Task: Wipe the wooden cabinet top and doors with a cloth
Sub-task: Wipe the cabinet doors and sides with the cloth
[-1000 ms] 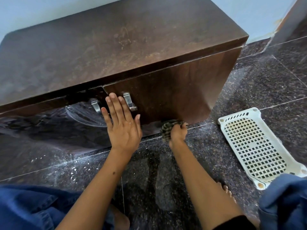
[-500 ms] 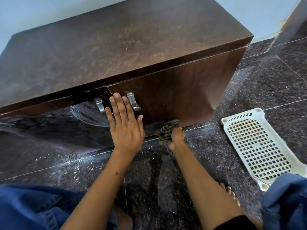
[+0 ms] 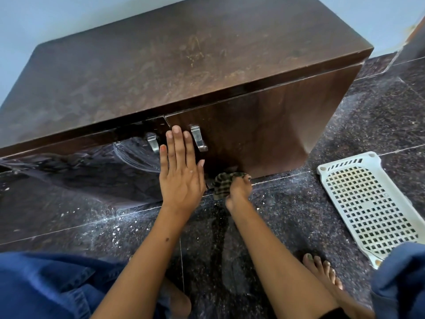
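Observation:
A low dark wooden cabinet (image 3: pixel 184 70) stands on the floor against a pale wall, its top scuffed and dusty. Two doors meet at the front, each with a metal handle: the left handle (image 3: pixel 153 143) and the right handle (image 3: pixel 198 138). My left hand (image 3: pixel 181 171) lies flat with straight fingers on the doors between the handles. Lower down, my right hand (image 3: pixel 239 189) grips a dark striped cloth (image 3: pixel 224 183) against the bottom edge of the right door (image 3: pixel 253 134), close to the floor.
A white perforated plastic tray (image 3: pixel 368 203) lies on the dark speckled stone floor (image 3: pixel 287 215) at the right. My blue-jeaned knees (image 3: pixel 41 286) and a bare foot (image 3: pixel 324 270) fill the bottom of the view. The glossy left door reflects the floor.
My right hand has slid the cloth leftward along the bottom edge of the right door, closer to my left hand. The left hand has stayed flat between the handles.

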Demonstrator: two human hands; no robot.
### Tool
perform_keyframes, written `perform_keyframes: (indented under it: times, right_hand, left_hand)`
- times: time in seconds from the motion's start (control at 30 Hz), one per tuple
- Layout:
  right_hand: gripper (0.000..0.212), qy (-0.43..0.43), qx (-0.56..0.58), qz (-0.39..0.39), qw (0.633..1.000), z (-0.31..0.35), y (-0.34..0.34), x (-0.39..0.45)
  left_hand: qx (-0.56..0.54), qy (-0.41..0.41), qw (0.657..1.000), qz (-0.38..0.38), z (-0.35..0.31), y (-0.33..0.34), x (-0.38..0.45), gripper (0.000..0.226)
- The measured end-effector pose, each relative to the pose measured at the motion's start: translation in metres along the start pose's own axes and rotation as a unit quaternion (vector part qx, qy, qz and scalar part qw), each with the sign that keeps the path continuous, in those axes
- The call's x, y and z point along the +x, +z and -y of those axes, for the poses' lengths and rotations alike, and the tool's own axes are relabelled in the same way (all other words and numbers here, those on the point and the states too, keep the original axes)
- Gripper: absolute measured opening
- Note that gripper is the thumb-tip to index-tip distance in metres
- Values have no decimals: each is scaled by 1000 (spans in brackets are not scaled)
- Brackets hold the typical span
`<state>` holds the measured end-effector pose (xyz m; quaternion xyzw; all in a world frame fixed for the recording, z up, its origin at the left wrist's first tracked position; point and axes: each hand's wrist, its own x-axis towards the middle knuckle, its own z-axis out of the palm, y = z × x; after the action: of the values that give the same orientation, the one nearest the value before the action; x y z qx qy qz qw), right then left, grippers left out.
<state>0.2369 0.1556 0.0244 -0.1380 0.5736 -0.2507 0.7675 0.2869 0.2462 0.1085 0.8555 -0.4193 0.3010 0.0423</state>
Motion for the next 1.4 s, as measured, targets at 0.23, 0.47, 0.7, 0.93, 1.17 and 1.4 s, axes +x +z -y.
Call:
perform_keyframes:
  times: [0.23, 0.47, 0.7, 0.93, 1.17, 1.4]
  right_hand:
    - [58, -171, -42, -68, 982, 4, 17, -15]
    - [38, -29, -36, -18, 999, -8, 6, -3]
    - [57, -138, -125, -36, 982, -16, 3, -1]
    - [32, -34, -43, -1, 998, -12, -9, 19]
    - [30, 5, -93, 29, 995, -27, -1, 16]
    - [27, 7, -50, 21, 999, -15, -1, 13]
  left_hand:
    - [-22, 39, 999, -10, 14, -5, -2, 65]
    - [-46, 61, 997, -1, 22, -10, -2, 64]
    - [-68, 69, 995, 1, 23, -9, -2, 63]
    - [-77, 81, 994, -3, 27, -11, -3, 63]
    - [-59, 66, 996, 0, 29, -10, -4, 63]
    - [-57, 61, 996, -1, 40, -12, -4, 64]
